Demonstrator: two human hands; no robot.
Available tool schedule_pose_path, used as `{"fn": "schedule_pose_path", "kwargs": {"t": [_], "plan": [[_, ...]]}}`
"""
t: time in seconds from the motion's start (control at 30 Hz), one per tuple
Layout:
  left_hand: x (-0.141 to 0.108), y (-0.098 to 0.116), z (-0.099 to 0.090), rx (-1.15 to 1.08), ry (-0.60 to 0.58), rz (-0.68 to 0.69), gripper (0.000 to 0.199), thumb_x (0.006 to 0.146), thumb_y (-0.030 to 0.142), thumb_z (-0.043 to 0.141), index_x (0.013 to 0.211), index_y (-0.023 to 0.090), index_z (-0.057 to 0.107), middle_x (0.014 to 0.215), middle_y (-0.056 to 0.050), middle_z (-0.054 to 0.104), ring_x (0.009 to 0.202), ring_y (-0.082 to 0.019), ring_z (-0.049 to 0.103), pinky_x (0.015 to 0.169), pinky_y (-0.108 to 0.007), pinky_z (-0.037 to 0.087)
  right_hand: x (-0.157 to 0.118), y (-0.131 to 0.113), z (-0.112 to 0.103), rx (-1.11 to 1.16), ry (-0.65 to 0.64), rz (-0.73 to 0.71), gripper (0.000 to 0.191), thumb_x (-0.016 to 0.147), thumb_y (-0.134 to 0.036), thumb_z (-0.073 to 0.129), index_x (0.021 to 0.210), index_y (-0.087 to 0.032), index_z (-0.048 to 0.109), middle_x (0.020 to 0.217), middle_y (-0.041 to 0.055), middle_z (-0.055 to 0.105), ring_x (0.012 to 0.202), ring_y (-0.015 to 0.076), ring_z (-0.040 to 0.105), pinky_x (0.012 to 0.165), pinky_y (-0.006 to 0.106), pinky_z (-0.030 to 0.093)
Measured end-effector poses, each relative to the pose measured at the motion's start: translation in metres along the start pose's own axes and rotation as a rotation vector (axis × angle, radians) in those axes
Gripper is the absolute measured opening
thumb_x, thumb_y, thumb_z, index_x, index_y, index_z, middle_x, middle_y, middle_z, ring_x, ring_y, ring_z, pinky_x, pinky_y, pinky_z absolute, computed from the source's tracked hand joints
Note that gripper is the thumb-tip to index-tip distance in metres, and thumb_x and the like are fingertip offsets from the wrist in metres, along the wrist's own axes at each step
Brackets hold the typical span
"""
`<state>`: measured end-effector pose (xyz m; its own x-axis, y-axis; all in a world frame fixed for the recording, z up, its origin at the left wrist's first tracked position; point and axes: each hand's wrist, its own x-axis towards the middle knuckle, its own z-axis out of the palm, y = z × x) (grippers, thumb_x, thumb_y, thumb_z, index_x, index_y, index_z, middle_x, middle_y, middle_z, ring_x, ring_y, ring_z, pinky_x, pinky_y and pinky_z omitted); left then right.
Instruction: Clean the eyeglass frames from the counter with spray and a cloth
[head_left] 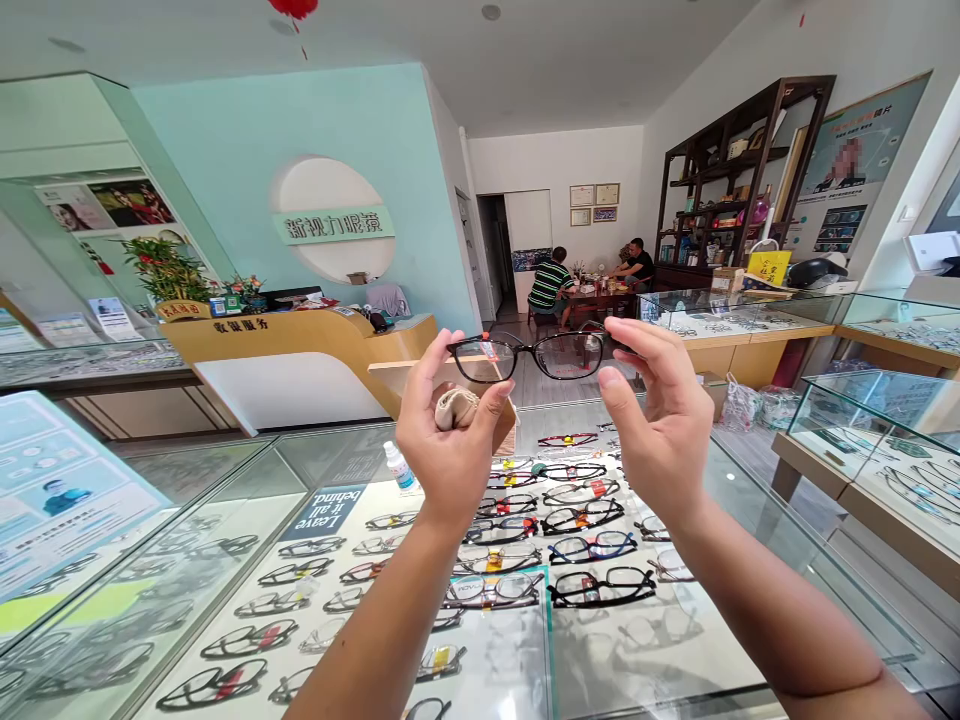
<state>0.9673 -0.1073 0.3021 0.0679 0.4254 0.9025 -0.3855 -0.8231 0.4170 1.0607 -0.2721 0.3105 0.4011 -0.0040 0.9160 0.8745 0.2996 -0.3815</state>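
Observation:
Black-framed eyeglasses (568, 377) are held up in front of me above a glass display case, lenses facing me. My left hand (450, 430) grips the left rim between thumb and fingers. A folded beige cloth (456, 408) is tucked in its palm. At the other end, my right hand (664, 415) has its fingers and thumb around the right hinge and temple; part of that temple is hidden by the fingers. Below, rows of eyeglasses (602, 588) lie in the case, several with coloured tags. A white spray bottle (400, 468) stands left of my left hand.
A wooden box-like object (504, 428) is behind my left hand. More glass cases stand right (862, 440) and left. Beyond is a wooden reception counter (300, 345). Two people (551, 285) sit at a table at the back, near a dark shelf (720, 190).

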Motion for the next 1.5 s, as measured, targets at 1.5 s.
{"fn": "schedule_pose_path", "kwargs": {"t": [1.5], "plan": [[0.000,0.011,-0.003,0.109,-0.022,-0.071,0.052,0.088,0.049,0.087,0.134,0.027,0.075,0.125,-0.008,0.075,0.118,-0.024,0.071,0.109,-0.040,0.056,0.010,0.021,0.001,0.548,-0.109,0.587,0.022,0.097,-0.046,0.075,0.099,-0.027,0.064,0.110,0.0036,0.083,0.095,0.0197,0.081,0.092,0.042,0.067]]}}
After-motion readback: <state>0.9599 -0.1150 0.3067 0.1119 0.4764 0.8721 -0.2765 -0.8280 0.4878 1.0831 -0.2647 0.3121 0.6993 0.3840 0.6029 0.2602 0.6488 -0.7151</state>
